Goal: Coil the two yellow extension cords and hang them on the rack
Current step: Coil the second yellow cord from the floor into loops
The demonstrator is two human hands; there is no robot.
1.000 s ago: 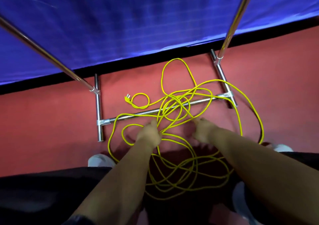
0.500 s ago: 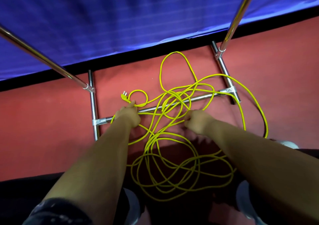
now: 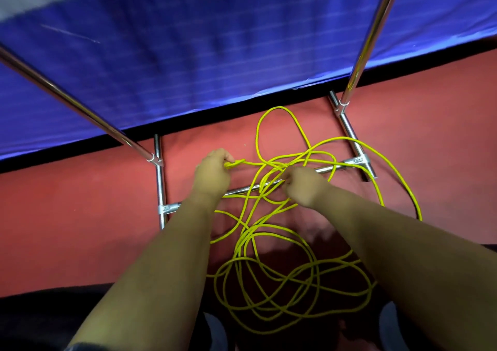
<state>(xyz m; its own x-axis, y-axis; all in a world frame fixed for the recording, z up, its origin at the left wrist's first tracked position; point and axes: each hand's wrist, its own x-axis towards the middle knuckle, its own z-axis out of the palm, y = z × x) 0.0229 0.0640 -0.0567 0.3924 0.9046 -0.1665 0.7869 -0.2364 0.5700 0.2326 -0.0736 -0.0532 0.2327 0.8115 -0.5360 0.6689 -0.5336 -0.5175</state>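
Fingers of the left hand point(image 3: 212, 174) curl tightly round a doubled end of the yellow extension cords point(image 3: 248, 236), while the right hand point(image 3: 304, 188) pinches a few strands just beside it. From both grips the tangled loops sprawl over the red floor point(image 3: 80, 216) and across the low crossbar of the chrome rack point(image 3: 160, 186), with a blue sheet point(image 3: 215, 41) behind.

I look down at a red floor point(image 3: 80, 216). At its far side hangs a blue cloth point(image 3: 215, 41). A black strip point(image 3: 53, 157) runs along its lower edge.
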